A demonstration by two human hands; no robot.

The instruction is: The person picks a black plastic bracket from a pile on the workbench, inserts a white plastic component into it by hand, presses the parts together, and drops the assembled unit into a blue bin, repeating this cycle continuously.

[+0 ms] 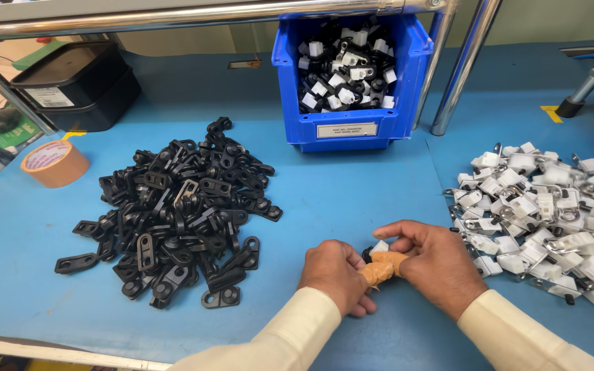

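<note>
Lower centre: left hand [335, 275] and right hand [434, 264] pinch 1 small black-and-white clip [374, 250] together; blue bin [352, 130] with white rectangular label [346, 130] upper centre; tan tape roll [54, 163] left.

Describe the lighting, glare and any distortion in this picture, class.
Head view: even overhead light, soft shadows under both hands; bright glare along the metal rail; wide-angle bending at the edges; white clips pile slightly washed out; black parts pile sharp.

The heap of black plastic bracket pieces [180, 213] looked matt; the pile of white plastic clips [551, 213] carried shiny metal parts — the blue plastic bin [352, 117] was glossy, the blue table mat [352, 192] smooth.
</note>
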